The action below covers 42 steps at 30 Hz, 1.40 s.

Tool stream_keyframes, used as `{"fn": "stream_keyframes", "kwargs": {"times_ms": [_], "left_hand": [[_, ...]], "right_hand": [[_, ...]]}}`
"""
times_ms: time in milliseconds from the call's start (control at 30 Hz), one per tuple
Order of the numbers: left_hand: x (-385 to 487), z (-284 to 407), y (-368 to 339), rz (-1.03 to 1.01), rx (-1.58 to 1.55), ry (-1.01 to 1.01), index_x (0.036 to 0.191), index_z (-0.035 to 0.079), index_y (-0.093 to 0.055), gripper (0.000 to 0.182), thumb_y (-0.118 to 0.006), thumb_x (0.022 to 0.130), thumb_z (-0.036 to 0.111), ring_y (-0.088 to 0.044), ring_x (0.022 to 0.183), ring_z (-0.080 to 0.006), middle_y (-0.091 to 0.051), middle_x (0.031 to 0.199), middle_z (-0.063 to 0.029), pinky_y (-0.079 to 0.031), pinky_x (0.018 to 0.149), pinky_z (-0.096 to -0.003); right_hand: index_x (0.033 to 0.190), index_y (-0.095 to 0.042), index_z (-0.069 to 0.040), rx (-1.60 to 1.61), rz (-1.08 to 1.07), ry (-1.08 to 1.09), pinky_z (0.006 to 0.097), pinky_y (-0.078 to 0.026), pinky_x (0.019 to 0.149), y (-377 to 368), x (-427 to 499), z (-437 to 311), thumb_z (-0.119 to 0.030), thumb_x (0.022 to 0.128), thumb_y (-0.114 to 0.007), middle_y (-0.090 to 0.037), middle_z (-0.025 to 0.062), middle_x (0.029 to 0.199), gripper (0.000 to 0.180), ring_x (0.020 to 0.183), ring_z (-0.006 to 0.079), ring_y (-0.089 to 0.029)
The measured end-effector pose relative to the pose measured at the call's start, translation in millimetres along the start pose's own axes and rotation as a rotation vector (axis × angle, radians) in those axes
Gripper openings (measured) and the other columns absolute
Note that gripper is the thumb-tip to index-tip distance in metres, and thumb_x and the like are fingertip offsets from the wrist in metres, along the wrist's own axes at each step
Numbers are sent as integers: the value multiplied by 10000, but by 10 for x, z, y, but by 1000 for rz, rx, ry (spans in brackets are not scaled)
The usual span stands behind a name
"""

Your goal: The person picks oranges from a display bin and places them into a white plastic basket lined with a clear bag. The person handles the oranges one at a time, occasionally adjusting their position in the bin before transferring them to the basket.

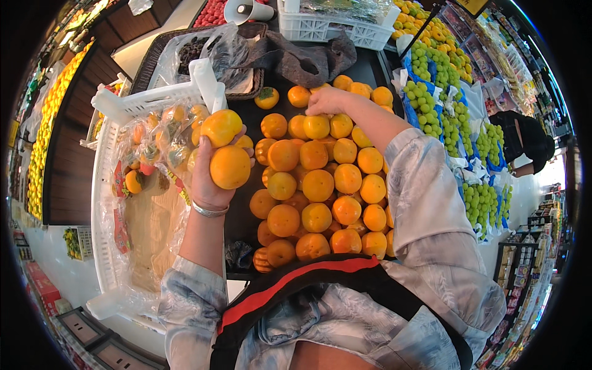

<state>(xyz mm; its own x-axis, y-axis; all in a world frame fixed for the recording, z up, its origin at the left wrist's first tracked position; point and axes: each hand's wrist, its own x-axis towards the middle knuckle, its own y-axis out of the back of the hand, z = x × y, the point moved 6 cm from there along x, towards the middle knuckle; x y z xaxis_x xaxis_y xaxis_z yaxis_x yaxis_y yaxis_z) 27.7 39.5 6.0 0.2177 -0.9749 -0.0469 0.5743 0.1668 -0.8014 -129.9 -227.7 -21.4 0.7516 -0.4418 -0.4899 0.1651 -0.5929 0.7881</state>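
Observation:
Two orange persimmons, an upper one and a lower one, rest in my left hand, over the right side of a white plastic crate. My right hand reaches to the far rows of stacked persimmons on a dark display table. Its fingers are curled down among the fruit, and whether they grip one is hidden. A single persimmon with its green calyx up sits left of that hand. Inside the crate, more persimmons lie among clear plastic wrap on a brown liner.
Behind the stack lie a crumpled dark cloth and a brown woven basket holding plastic bags. A white crate and a megaphone stand farther back. Green grapes line the right side. A person in black is beyond them.

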Motion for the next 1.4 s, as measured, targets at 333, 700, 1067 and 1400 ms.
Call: {"fn": "stream_keyframes", "kwargs": {"times_ms": [333,700,1067,1400], "left_hand": [[5,12,3,-4,-13,-7,1474,88,-416,637,-389,1041,554,-646,1054,-298,-522,1442,-176,-562,861,-453],[-2,72,-33,5,-13,-55,1456,77,-435,641,-374,1041,561,-647,1033,-286,-551,1410,-154,-556,869,-436],[5,60,29,10,-26,-61,1477,86,-407,633,-383,1046,549,-669,1022,-310,-524,1444,-182,-572,863,-448],[-4,57,10,57,-18,-54,1464,91,-424,619,-382,1047,547,-673,1010,-305,-550,1420,-176,-580,839,-442]], "right_hand": [[1090,-741,-101,123,289,256,379,-552,843,-62,437,-885,-265,748,-771,-743,108,1044,381,981,275,-701],[1255,-673,-232,-235,61,151,404,-494,954,-639,611,-1803,-488,667,-848,-701,55,1188,664,1130,255,-651],[1217,-682,-107,198,191,186,368,-527,908,-197,167,-711,-356,674,-844,-704,164,1154,620,1072,292,-668],[1264,-678,-141,-49,474,-211,394,-491,1026,278,408,514,-187,906,-585,-666,140,1274,373,1186,304,-626]]}}
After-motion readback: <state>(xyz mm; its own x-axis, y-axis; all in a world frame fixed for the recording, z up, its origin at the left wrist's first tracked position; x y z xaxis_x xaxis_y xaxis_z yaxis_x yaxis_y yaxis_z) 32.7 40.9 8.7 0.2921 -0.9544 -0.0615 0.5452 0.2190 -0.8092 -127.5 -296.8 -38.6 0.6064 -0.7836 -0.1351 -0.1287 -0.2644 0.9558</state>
